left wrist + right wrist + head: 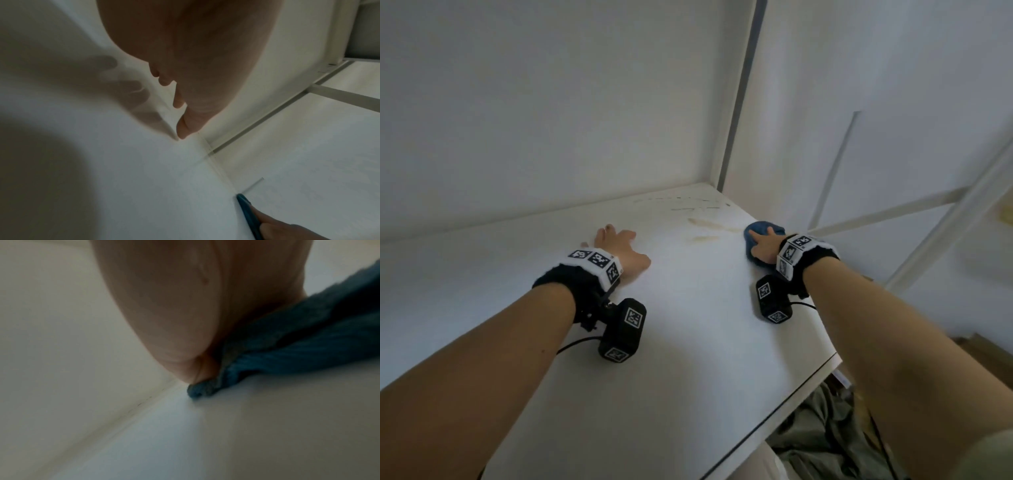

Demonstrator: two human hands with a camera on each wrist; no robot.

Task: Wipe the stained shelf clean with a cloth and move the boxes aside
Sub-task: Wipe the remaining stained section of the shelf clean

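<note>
A: What does the right hand [763,245] hold?

B: It presses down on a blue cloth [758,229]. The fingers lie on top of the cloth and the cloth bunches up under them. I cannot tell for sure if they curl round it.

A: Where is the cloth?

B: On the white shelf [688,342], right at its right edge, near the far right corner. In the right wrist view the cloth [287,353] looks soft and fuzzy, with folds in it.

A: And the left hand [619,248]?

B: It holds nothing. It lies flat on the shelf with the fingers spread out, near the back edge, in the middle. In the left wrist view a fingertip [183,129] touches the shelf.

A: How does the shelf look?

B: Smooth, flat and white. There are yellow-brown stains [703,228] between the two hands, just beside the cloth. More small dark marks [688,202] sit by the far right corner.

A: Any boxes?

B: I see none on the shelf. Below its front edge lies some green-grey fabric [828,435], all crumpled.

A: What is on the arms?

B: Each wrist wears a band [594,263] with black and white squares, and a small black camera [621,330] hangs under it.
</note>
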